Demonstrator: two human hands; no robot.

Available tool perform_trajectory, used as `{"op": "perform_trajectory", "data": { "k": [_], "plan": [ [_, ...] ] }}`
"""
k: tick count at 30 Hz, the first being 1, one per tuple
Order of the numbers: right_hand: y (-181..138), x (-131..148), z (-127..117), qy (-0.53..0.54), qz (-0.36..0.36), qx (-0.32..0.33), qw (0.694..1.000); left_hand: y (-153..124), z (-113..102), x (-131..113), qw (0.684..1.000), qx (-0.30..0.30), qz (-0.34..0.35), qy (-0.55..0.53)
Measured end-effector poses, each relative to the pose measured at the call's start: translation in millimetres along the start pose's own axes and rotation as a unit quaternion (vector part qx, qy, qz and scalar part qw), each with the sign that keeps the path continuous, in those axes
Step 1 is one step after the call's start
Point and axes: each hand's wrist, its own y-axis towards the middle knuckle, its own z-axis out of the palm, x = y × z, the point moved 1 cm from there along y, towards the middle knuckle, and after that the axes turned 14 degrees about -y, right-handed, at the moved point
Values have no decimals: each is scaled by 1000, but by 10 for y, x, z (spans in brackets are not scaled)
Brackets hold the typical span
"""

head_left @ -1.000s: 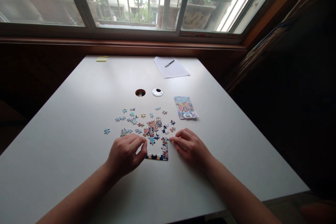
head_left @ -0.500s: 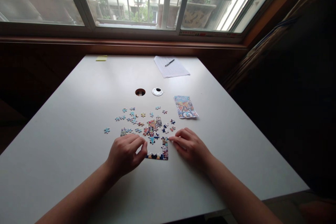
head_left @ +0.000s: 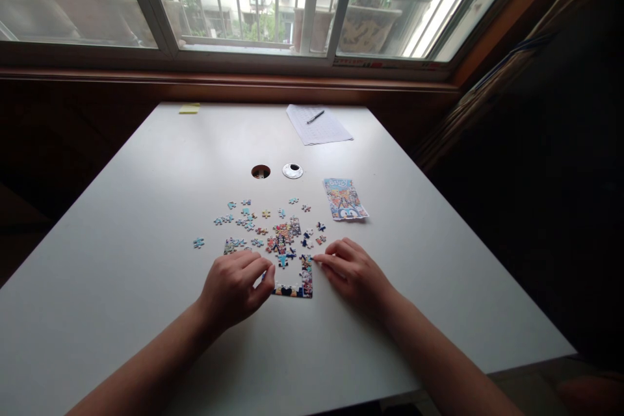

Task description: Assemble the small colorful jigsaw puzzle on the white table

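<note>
Your left hand (head_left: 233, 289) and right hand (head_left: 351, 273), fingers loosely curled and holding nothing, flank the assembled puzzle corner (head_left: 298, 281); most loose pieces (head_left: 253, 221) remain unplaced.

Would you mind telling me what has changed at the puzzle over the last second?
Hardly anything: the left hand stays curled at the left edge of the joined puzzle section, and the right hand keeps its fingertips at the section's right edge. Nothing was picked up or let go. The loose pieces, reference picture, paper and pen lie as before.
</note>
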Motion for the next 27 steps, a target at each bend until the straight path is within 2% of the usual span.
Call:
{"op": "perform_trajectory", "data": {
  "k": [20,27],
  "plan": [
    [17,15,-22,4,0,-1,1000,-22,35,-3,999,29,17,8],
    [14,9,-7,0,1,0,1000,-29,65,-50,996,65,43,32]
  ]
}}
